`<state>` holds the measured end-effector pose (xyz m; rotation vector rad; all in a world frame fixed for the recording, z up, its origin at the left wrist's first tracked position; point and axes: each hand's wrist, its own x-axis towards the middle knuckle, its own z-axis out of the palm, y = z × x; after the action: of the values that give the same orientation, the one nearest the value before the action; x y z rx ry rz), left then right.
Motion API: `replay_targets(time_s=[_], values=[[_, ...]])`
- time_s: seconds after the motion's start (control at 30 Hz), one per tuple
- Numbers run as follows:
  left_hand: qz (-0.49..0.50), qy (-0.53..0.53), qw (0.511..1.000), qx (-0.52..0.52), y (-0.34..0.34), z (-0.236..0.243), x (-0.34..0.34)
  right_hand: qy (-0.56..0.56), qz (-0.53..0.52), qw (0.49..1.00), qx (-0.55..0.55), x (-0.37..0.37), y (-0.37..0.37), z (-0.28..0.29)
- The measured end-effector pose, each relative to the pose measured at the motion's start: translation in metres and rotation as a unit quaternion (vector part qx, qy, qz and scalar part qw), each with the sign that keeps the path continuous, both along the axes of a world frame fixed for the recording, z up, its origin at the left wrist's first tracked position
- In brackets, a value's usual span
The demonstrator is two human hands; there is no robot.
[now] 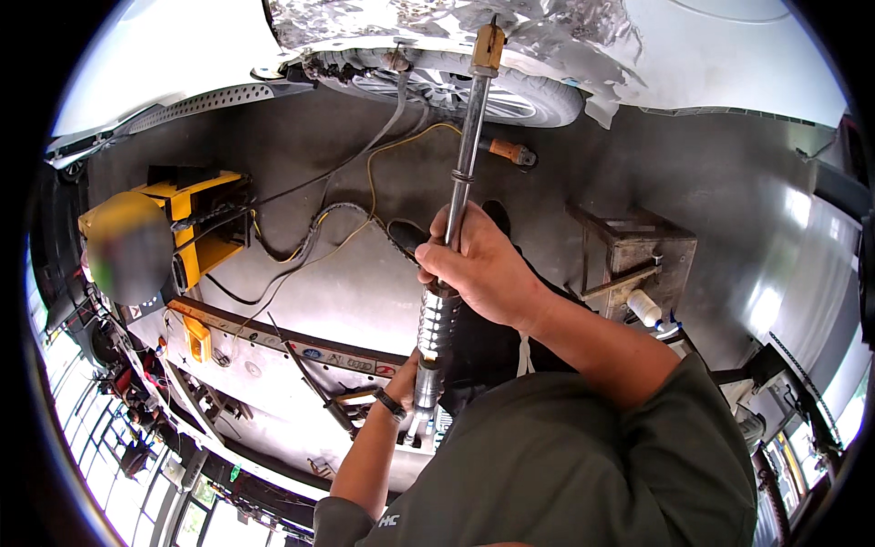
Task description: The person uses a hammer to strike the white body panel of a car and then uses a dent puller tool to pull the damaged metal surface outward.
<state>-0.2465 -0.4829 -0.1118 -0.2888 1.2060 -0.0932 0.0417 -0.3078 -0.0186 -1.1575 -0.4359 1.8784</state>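
A long slide hammer puller (437, 319) runs up the middle of the view, with a chrome rod, a ribbed section and a brass-coloured head (488, 50). That head overlaps the damaged, bare-metal panel (565, 32) of a white car; whether it touches, I cannot tell. My right hand (478, 264) is wrapped around the rod just above the ribbed section. Lower down, my left hand (403, 381) is closed at the puller's rear end, its fingers partly hidden behind the tool. A dark band circles my left wrist.
Under the panel is the car's wheel (538, 98). A grey cable with a clamp (397, 60) hangs beside it. An orange angle grinder (510, 152) lies on the floor. Left stands a yellow machine (210, 228) with trailing cables; right, a worn stool (670, 260) with a white bottle (644, 307).
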Motion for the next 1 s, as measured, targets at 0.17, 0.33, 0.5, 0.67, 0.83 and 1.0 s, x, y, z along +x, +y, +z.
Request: replay_targets(time_s=[0.17,0.33,0.5,0.67,0.83,1.0], values=[[-0.01,-0.019,1.0,0.003,-0.002,0.003,-0.009,0.004,0.023,1.0,-0.005,0.006,0.006,0.006],[0.036,-0.061,0.997,0.02,0.009,0.035,0.0,0.083,-0.04,0.996,0.01,-0.019,-0.024,-0.014],[0.011,-0.023,0.998,0.049,-0.015,0.01,-0.012,0.101,0.01,0.995,0.008,-0.004,0.011,-0.017],[0.022,-0.089,0.995,0.048,-0.016,-0.001,-0.016,0.088,-0.088,0.992,0.005,-0.018,-0.003,-0.024],[0.075,-0.089,0.993,0.021,-0.008,0.004,-0.01,0.056,0.026,0.998,-0.004,-0.026,-0.027,-0.03],[0.135,0.287,0.876,0.362,-0.021,0.013,0.006,-0.038,0.001,0.999,0.018,-0.005,0.002,-0.024]])
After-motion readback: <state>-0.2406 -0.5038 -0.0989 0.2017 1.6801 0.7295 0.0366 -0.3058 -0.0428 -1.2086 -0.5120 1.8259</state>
